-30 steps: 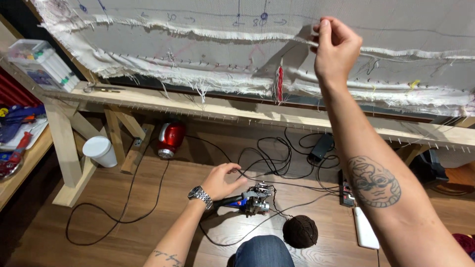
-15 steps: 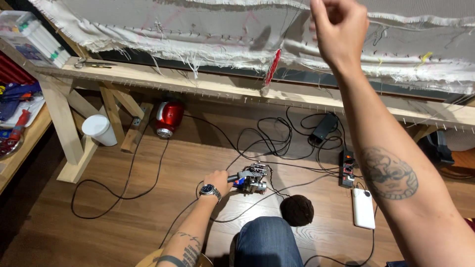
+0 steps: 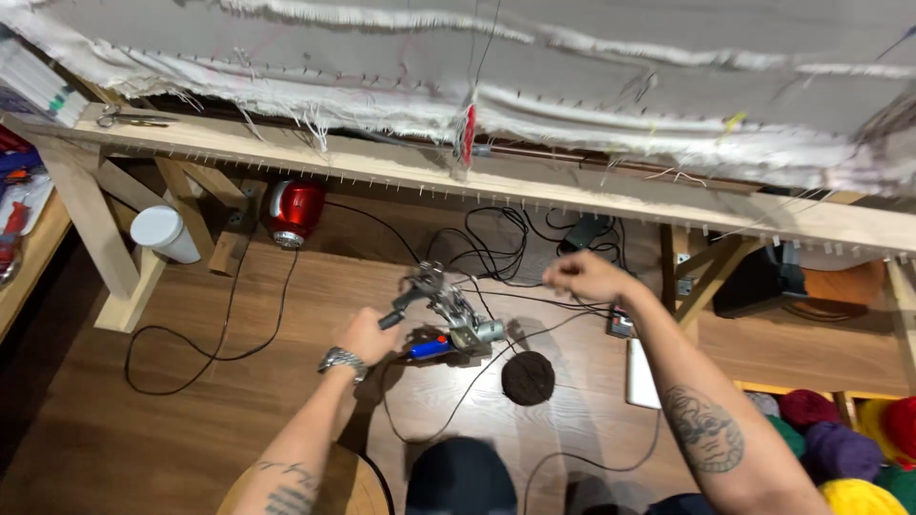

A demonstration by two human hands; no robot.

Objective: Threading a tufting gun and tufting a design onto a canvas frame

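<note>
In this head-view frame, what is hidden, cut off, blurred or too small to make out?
- Right hand: motion-blurred; whether it pinches the thin strand is unclear.
- Tufting gun: its grip is covered by the left hand.
- Yarn balls: cut off by the right and bottom edges.
- Stretched cloth: top cut off by the upper edge.

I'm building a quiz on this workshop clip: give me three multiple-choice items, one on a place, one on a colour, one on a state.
1. Where does the dark yarn ball lie?
A. on the floor
B. on the wooden frame
C. in the white cup

2. What colour is the can under the frame?
A. green
B. red
C. yellow

3. What is the left hand doing?
A. hanging free
B. resting flat on the floor
C. gripping the tufting gun

Answers: 1 A, it sits on the floor planks; 2 B, its body is shiny red; 3 C, fingers wrap the gun's handle.
</note>
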